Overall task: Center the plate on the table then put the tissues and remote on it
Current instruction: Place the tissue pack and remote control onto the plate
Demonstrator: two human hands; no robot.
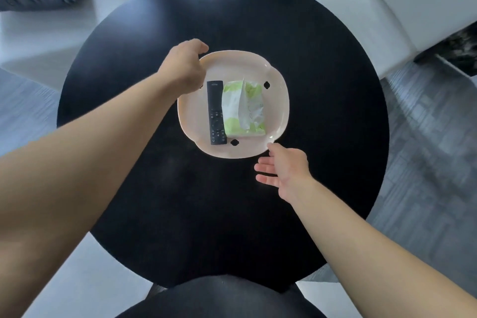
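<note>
A round black table [180, 214] fills most of the view, with pale upholstered seats [402, 0] around it and grey flooring beyond. Near the middle of the table sits a pale pink plate [277, 100] with a wavy rim and two small dark notch-shaped marks on its surface.

On the plate, the pack of tissues [244, 110] lies flat, green and white, with its long axis running away from the person toward the far side of the table; a white sheet sticks up along its middle. Any print on the wrapper is too faint to read. Touching its left side lies the black remote [216, 112], parallel to the pack, the button end nearest the person and the plain end pointing away. A small light mark at its far end is illegible.

The left hand [184, 67] curls over the plate's far-left rim, fingers closed on the edge. The right hand [282, 169] is spread, fingers apart, thumb tip touching the plate's near-right rim, holding nothing.
</note>
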